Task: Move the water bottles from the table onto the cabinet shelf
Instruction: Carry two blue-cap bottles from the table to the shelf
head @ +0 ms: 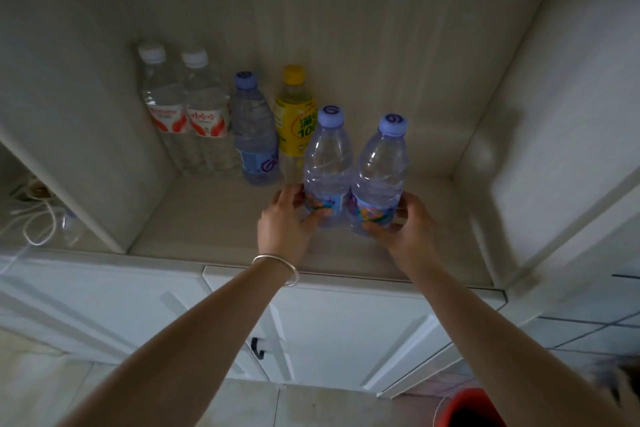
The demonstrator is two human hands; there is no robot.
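Two purple-cap bottles stand upright side by side on the cabinet shelf (214,218), touching or nearly so: the left bottle (327,166) and the right bottle (379,177), both w/ colourful labels low on the body. Taking the yellow bottle (294,114) as landmark: the pair sits in front of it and to its right, nearer the shelf's front edge; the left one partly overlaps it in view. Left hand (287,218) is curled round the left bottle's lower body, thumb on the label, fingers wrapped behind; right hand (405,222) is curled round the right bottle the same way, thumb at front low, fingertips on the far side. Whether the bases are fully down on the shelf I can't tell, prob. yes or v. close. Step in hand, as I read it: setting this pair down, i.e. the placing part of the task. Next move calls for letting go w/o tipping them, maybe nudging them back toward the row first, then pulling both hands straight out. Left of the yellow bottle: a third purple-cap bottle (254,135) just beside it, then two white-cap bottles w/ red labels (187,104), all at the back. Below the shelf, white cabinet doors (346,329). The table isn't in view, so no telling how many bottles remain.
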